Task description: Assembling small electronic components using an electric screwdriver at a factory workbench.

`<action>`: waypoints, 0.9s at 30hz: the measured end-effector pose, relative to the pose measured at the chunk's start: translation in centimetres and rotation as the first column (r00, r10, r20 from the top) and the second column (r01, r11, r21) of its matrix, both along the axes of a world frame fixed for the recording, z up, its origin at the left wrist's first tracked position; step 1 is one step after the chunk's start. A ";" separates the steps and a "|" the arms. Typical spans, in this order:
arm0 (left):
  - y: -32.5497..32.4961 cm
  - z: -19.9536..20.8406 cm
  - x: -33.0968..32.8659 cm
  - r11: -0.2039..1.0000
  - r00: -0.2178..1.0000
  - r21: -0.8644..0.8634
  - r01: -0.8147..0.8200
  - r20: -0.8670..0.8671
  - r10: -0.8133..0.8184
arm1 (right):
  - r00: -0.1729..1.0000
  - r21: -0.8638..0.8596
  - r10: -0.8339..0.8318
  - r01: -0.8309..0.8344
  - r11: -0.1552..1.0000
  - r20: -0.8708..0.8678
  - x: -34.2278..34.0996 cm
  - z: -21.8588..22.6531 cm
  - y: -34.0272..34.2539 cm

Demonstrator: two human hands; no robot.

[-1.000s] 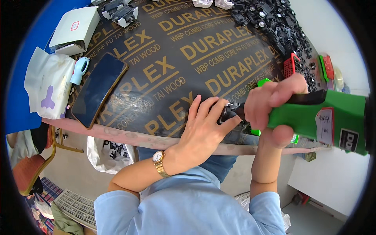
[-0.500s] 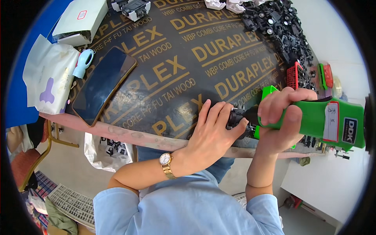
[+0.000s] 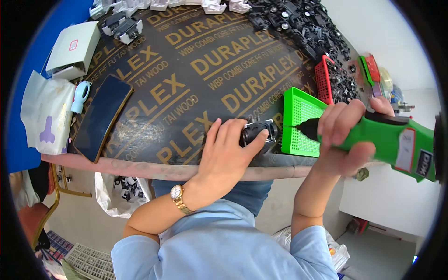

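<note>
1. The black part (image 3: 252,132) sits near the front edge of the table (image 3: 144,112), just right of centre. Half a second ago the dark nose of the green power driver (image 3: 403,144) was right up at it; now a gap separates them, so I judge the tool has come off and only the left hand (image 3: 221,149) bears on the part.
2. The part looks boxy and dark, with silvery edges on top (its finer detail is too small to read), and seems to lie flat.
3. The left hand grasps it, thumb across its near face, fingers at its 9 o'clock side.
4. At 3 o'clock from the part, the right hand (image 3: 343,128) is wrapped round the driver's handle, its thumb blurred; the thin bit points back over the green basket (image 3: 288,100).
5. Farther out from the part, the red basket (image 3: 323,79) stands at 2 o'clock, a heap of black pieces (image 3: 298,28) at 1 o'clock, the white box (image 3: 72,49) at 10 o'clock and the phone (image 3: 103,119) at 9 o'clock.
</note>
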State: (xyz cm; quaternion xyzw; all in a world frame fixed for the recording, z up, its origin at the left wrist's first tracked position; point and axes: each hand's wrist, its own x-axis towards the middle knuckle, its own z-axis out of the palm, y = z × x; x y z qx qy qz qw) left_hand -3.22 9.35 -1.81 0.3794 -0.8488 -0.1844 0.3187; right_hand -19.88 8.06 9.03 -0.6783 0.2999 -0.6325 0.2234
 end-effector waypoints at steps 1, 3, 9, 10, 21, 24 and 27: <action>0.0 -0.2 0.1 1.000 1.000 -0.001 0.021 0.003 -0.021 | 0.998 0.014 -0.063 0.063 0.998 -0.023 -1.0 -0.2 0.1; -0.2 -0.2 -0.2 0.998 0.998 -0.049 0.048 -0.025 -0.049 | 0.986 0.045 -0.161 0.162 0.986 -0.033 -3.5 -0.9 0.4; -0.4 0.1 -0.3 0.998 0.996 0.011 0.068 -0.064 -0.067 | 0.967 0.109 -0.248 0.242 0.964 0.052 -7.3 -3.3 1.3; -0.4 0.2 -0.4 0.998 0.997 0.014 0.060 -0.054 -0.059 | 0.969 0.111 -0.240 0.232 0.966 0.060 -7.6 -3.5 1.4; -0.3 0.2 -0.6 0.998 0.998 0.027 0.064 -0.012 -0.064 | 0.970 0.055 -0.195 0.189 0.980 0.148 -8.4 -4.1 1.7; -0.3 0.2 -0.5 0.997 0.998 0.046 0.070 -0.014 -0.069 | 0.967 0.057 -0.214 0.208 0.977 0.138 -8.4 -4.1 1.8; -0.3 0.2 -0.5 0.997 0.998 0.043 0.064 -0.011 -0.064 | 0.963 0.059 -0.242 0.237 0.970 0.115 -8.5 -4.2 1.8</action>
